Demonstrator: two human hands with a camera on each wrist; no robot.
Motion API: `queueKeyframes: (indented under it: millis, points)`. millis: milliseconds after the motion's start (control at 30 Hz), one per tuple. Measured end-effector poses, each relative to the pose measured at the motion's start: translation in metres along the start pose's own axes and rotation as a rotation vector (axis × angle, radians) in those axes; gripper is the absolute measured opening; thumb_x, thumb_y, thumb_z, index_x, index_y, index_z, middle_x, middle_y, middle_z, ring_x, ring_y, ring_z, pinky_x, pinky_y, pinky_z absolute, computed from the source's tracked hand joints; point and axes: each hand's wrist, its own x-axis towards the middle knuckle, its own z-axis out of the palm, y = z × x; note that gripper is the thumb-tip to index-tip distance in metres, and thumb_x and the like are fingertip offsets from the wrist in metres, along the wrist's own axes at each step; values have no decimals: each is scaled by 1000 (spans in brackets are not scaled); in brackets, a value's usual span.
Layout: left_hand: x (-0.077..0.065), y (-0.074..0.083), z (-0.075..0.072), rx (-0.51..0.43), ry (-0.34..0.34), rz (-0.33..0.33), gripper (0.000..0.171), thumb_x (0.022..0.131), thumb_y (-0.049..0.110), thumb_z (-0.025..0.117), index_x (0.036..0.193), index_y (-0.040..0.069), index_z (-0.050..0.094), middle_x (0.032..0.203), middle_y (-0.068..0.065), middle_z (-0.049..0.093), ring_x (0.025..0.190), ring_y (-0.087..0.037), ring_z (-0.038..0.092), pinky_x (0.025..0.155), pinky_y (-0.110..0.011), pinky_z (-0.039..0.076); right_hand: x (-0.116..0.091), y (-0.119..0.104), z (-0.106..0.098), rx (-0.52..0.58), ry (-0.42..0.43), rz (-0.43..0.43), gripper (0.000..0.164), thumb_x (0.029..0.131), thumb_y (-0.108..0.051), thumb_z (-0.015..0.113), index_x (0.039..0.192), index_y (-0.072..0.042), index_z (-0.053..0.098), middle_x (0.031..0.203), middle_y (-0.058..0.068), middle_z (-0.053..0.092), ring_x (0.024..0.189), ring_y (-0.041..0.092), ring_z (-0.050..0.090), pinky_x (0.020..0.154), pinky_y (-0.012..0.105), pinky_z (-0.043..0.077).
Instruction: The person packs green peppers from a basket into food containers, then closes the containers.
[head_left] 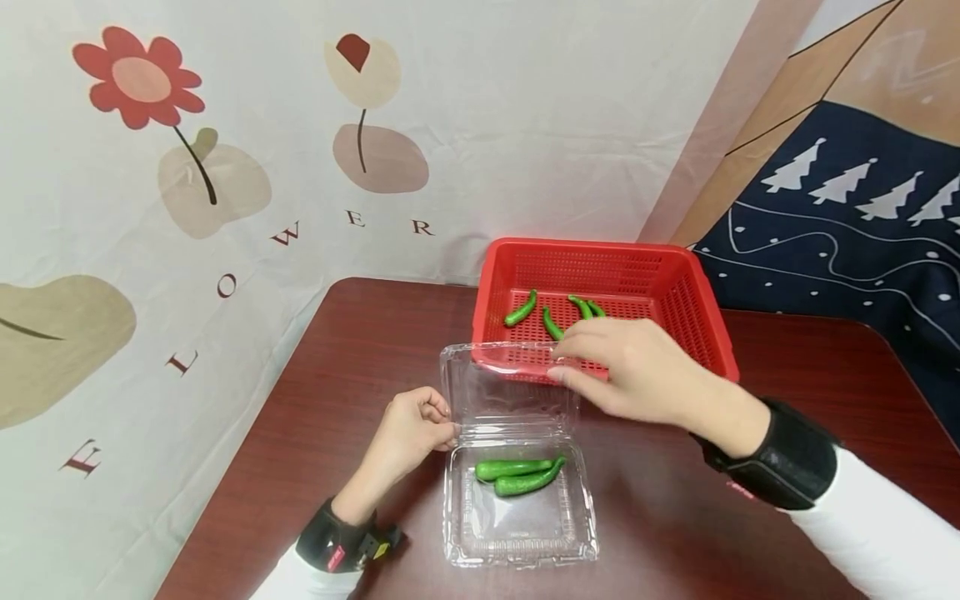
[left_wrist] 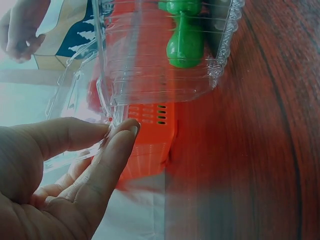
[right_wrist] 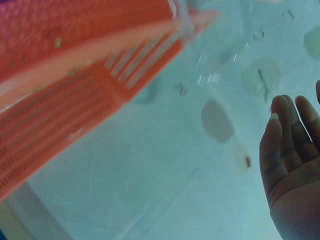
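A clear plastic clamshell box [head_left: 517, 537] lies on the table with its lid [head_left: 506, 396] raised at the back. Two green peppers [head_left: 528, 482] rest side by side in its base. My left hand [head_left: 408, 429] pinches the box's left edge by the hinge between thumb and forefinger, as the left wrist view also shows. Over the lid's upper right corner hovers my right hand [head_left: 633, 367]. Its fingers are loosely bent, and the right wrist view shows nothing in that hand [right_wrist: 295, 170].
Behind the box stands a red perforated basket [head_left: 708, 329], holding several green peppers [head_left: 521, 308]; my right hand partly covers its front. The dark brown table [head_left: 337, 350] meets a printed wall cloth [head_left: 525, 125] at the back and left.
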Motion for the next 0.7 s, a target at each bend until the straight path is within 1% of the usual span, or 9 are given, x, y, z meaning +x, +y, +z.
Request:
queueKeyframes:
  millis: [100,167,200,333,467,600,700]
  points:
    - [0,0,0,4,3,0,20,78,-16,74,85,-3,61,69,-8,68,60,-19,70,63,-47,68,5,14,-11,22,11,74,19,93,-30,81,105,-16,78,96,-7,74,83,8,65,69,31,62]
    - [1,0,0,7,8,-4,20,78,-16,74,85,-3,61,69,-8,67,60,-19,69,62,-48,67,9,24,-15,15,7,121,20,87,-21,85,105,-16,78,95,-8,72,81,8,63,68,31,60]
    - [1,0,0,7,9,-3,20,78,-16,74,85,-3,61,69,-8,67,60,-19,69,62,-48,67,10,29,-17,5,3,148,21,86,-20,86,105,-16,77,95,-8,72,81,8,63,68,31,60]
    - [0,1,0,0,8,-2,20,78,-16,74,86,-4,61,70,-9,68,60,-19,69,62,-47,67,13,52,-17,-23,-27,270,20,89,-20,85,105,-14,77,94,-6,72,83,11,63,72,35,59]
    - [0,1,0,-3,0,6,20,79,-16,75,88,-5,61,71,-9,68,61,-19,70,63,-46,68,13,75,-15,-18,-62,399,23,92,-23,82,111,-12,77,100,-1,75,89,16,66,77,40,59]
    - [0,2,0,-5,-9,0,20,80,-15,76,88,-6,61,71,-10,68,62,-19,70,62,-42,68,12,94,-15,-3,-126,526,33,96,-28,77,123,-10,74,115,8,75,104,26,68,89,50,59]
    - [-1,4,-1,-10,-14,4,20,80,-15,76,89,-6,60,72,-11,68,63,-20,71,62,-41,68,12,107,-13,-5,-189,588,42,98,-32,74,133,-8,69,128,14,70,119,33,63,101,58,55]
